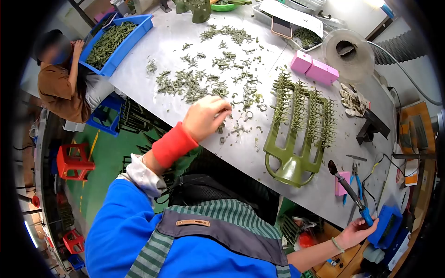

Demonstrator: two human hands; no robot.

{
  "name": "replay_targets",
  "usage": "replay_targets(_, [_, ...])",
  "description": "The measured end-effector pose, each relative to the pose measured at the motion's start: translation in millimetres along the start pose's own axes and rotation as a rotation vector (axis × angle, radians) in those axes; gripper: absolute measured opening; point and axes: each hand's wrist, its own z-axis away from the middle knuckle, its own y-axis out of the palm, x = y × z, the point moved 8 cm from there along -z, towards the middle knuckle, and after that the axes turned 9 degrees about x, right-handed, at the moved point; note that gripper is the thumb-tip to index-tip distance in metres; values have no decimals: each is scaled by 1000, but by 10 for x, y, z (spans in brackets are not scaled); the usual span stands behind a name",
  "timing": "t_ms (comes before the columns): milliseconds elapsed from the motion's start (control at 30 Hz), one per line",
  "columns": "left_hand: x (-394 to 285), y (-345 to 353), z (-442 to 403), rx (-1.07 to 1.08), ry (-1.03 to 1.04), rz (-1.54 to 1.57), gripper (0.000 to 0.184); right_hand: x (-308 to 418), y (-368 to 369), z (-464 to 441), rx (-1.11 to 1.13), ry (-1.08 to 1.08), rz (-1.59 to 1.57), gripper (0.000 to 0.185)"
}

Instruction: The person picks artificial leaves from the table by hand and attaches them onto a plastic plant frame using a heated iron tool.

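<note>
My left hand [207, 117], below a red wristband [174, 144], hovers over the near edge of the metal table with its fingers curled together. Whatever may be in its fingertips is too small to make out. Small green plastic pieces [192, 85] lie scattered just beyond it. At the right, my right hand [356, 233] is closed round the blue handle of a soldering iron [353, 198], its dark tip pointing up and left. Between the hands lies an olive-green pronged frame [296, 157], its long bars lined with many small branching green pieces.
A pink block [342, 183] and blue-handled pliers [354, 181] lie near the iron. Beyond the frame are pink boxes [320, 70], gloves [353, 99] and a phone [281, 27]. A blue bin [109, 69] of green pieces stands far left, beside a seated person [62, 88].
</note>
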Motion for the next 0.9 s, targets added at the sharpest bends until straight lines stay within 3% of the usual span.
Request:
replay_targets(400, [-63, 576, -495, 72, 193, -263, 16, 3, 418, 172, 75, 8, 28, 19])
replay_targets(533, [106, 328, -435, 97, 49, 147, 15, -6, 577, 272, 67, -19, 62, 21])
replay_targets(600, [228, 298, -363, 207, -193, 633, 13, -72, 662, 308, 85, 22, 28, 22])
replay_targets(667, [318, 303, -271, 239, -260, 883, 16, -122, 723, 344, 79, 30, 18, 22])
replay_targets(900, [285, 368, -78, 321, -279, 916, 18, -259, 891, 409, 150, 61, 104, 24])
